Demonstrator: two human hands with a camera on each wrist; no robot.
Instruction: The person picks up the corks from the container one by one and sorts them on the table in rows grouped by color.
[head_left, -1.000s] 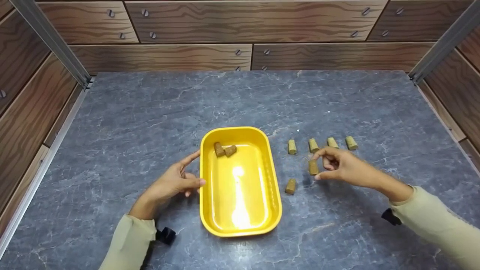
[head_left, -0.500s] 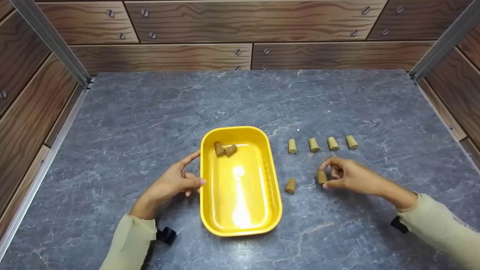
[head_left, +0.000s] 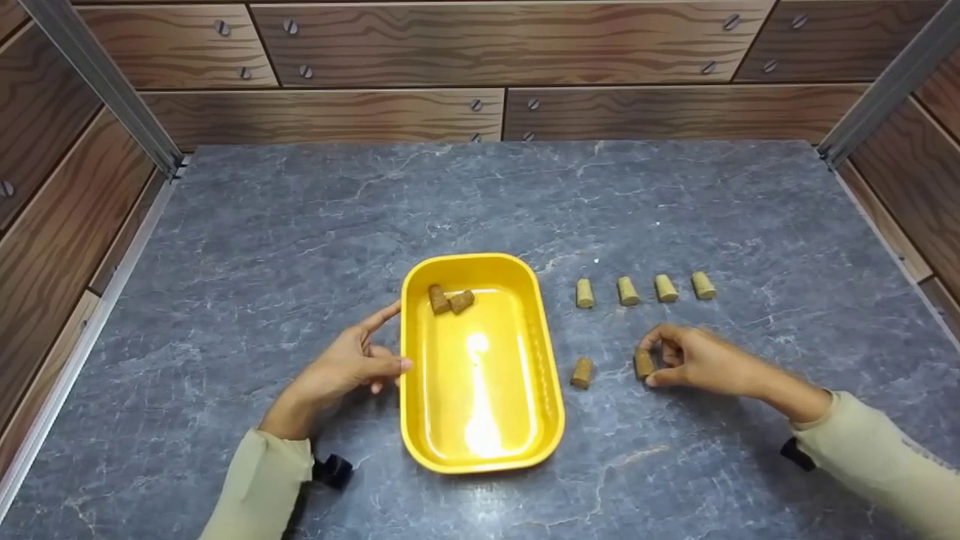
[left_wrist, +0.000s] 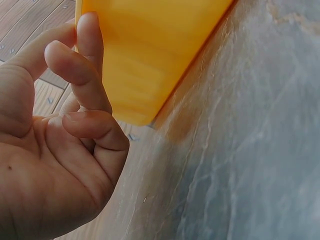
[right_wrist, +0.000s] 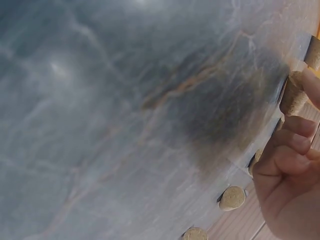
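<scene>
In the head view my left hand (head_left: 349,364) holds the left wall of a yellow tray (head_left: 551,420), thumb at the rim and fingers along the outside. The left wrist view shows those fingers (left_wrist: 90,42) against the tray's side. Two dark brown cork stoppers (head_left: 450,300) lie inside the tray near its far left corner. My right hand (head_left: 697,360) pinches a brown cork stopper (head_left: 643,363) between thumb and forefinger, at the tabletop right of the tray. Another brown cork stopper (head_left: 581,372) lies between that one and the tray.
Several paler cork stoppers lie in a row farther back, from the leftmost pale cork (head_left: 584,293) to the rightmost pale cork (head_left: 703,285). All rest on a grey marbled table (head_left: 375,202). Wood-patterned panels (head_left: 487,45) and metal posts (head_left: 112,90) enclose it.
My right hand has moved right and toward me with its cork stopper, from near the pale row down to the table. The left hand and tray have stayed put.
</scene>
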